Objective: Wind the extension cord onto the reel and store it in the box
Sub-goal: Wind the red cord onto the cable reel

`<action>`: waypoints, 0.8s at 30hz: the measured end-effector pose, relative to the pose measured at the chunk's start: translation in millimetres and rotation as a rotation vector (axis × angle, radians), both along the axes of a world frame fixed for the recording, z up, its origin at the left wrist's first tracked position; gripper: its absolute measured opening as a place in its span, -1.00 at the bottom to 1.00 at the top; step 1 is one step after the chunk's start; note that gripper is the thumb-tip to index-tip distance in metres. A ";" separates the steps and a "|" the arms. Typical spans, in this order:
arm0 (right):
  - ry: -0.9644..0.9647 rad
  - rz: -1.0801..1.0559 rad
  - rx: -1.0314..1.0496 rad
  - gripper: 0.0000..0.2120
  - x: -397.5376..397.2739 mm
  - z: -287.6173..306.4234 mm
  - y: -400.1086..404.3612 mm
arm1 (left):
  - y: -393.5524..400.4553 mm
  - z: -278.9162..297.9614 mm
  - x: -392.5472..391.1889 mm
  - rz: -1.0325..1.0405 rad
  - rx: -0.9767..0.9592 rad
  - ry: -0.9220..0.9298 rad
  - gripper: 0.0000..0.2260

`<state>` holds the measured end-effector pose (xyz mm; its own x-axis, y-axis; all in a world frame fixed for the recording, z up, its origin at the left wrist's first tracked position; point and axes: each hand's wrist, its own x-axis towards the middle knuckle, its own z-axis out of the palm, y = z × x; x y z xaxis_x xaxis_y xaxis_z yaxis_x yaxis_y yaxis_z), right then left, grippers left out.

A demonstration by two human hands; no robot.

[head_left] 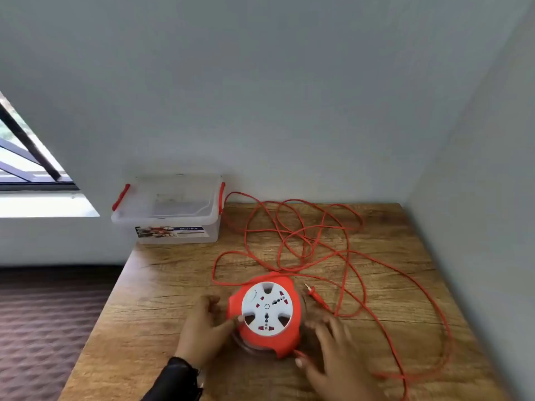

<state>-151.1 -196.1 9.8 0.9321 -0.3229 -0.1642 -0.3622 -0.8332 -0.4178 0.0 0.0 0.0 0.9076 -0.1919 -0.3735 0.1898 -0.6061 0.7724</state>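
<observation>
Fingers of the left hand curl loosely against the 9 o'clock side of the round orange plastic cord reel with a white socket face, thumb tip touching the rim where orange meets white; whether they truly grip the body, cannot tell. Right hand sits at the reel's 4 o'clock, fingers spread and fairly straight, blurred, tips near the reel's edge, thumb close to the strand of thin orange extension cord that leaves the reel at about 5 o'clock; contact with the cord cannot be told through the blur. Reel lies flat, socket face up, on the wood-grain tabletop, near the front edge, centre. Cord is mostly unwound: loose overlapping loops spread from the reel's 12 o'clock to 3 o'clock across the table, one long loop running down the right side toward the 5 o'clock corner. Small orange plug with metal pin rests on the table just beside the reel at 3 o'clock, apart from it. Clear plastic storage box with red side latches and a printed label stands at the table's far-left corner, 11 o'clock from the reel, well apart, lid on; one cord loop reaches up beside its right latch. Dark sleeve covers the left wrist. Grey wall behind, window at 9 o'clock, dark patterned floor at lower left.
</observation>
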 end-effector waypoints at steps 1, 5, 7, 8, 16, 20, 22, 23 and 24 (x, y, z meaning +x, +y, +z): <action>0.094 0.032 -0.040 -0.23 -2.8 -5.7 -4.3 | -1.0 -3.2 3.0 0.029 -0.069 0.074 -0.40; 0.214 0.091 -0.140 -0.10 -14.1 -15.0 -16.5 | -8.1 -5.1 7.7 0.111 -0.180 0.300 -0.62; 0.114 0.084 -0.194 -0.25 -17.6 -27.8 -24.5 | -12.9 0.5 7.5 0.092 -0.163 0.323 -0.71; 0.044 0.116 -0.207 -0.33 -16.2 -27.9 -29.3 | -14.7 2.3 7.6 0.086 -0.139 0.322 -0.71; 0.138 0.274 -0.284 -0.53 42.2 1.9 -106.0 | -22.2 7.7 2.0 -0.237 0.224 0.164 -0.62; 0.325 0.164 -0.233 -0.32 56.6 10.0 -123.9 | -39.2 17.0 -12.9 -0.553 0.405 0.092 -0.45; 0.291 0.096 -0.130 -0.23 53.3 13.0 -117.3 | -48.8 26.8 -14.2 -0.642 0.560 -0.033 -0.42; 0.229 0.056 -0.069 -0.23 50.2 13.7 -109.8 | -53.6 33.7 -12.6 -0.635 0.580 -0.105 -0.45; 0.155 0.004 0.013 -0.25 47.3 13.8 -99.7 | -58.0 40.8 -9.9 -0.605 0.558 -0.177 -0.51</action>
<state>-103.8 -295.8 23.6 0.8965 -0.3161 -0.3105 -0.4199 -0.8298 -0.3676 -9.9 -58.0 40.8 0.7619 -0.4936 -0.4195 -0.3863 -0.8660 0.3173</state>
